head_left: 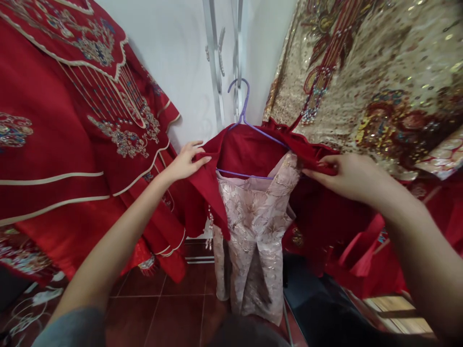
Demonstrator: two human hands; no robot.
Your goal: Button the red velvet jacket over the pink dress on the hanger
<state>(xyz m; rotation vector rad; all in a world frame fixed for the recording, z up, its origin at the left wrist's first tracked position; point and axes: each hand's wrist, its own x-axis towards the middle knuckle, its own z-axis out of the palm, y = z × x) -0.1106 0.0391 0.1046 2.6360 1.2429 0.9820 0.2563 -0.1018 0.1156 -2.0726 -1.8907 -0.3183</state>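
A plain red garment (249, 154) hangs over a purple hanger (243, 108), whose hook rests on a white metal rack (217, 58). Beneath it on the same hanger hangs a pale pink embroidered dress (253, 226). My left hand (186, 161) pinches the red garment's left shoulder edge, fingers closed on the cloth. My right hand (347, 176) grips the garment's right shoulder edge, fingers closed too. Both hands hold the red cloth spread apart over the hanger.
A large red robe with gold and blue embroidery (72, 120) hangs at the left. A gold sequinned garment (379, 72) hangs at the upper right. Dark red floor tiles (162, 299) lie below, and a wooden surface (394, 308) shows at the lower right.
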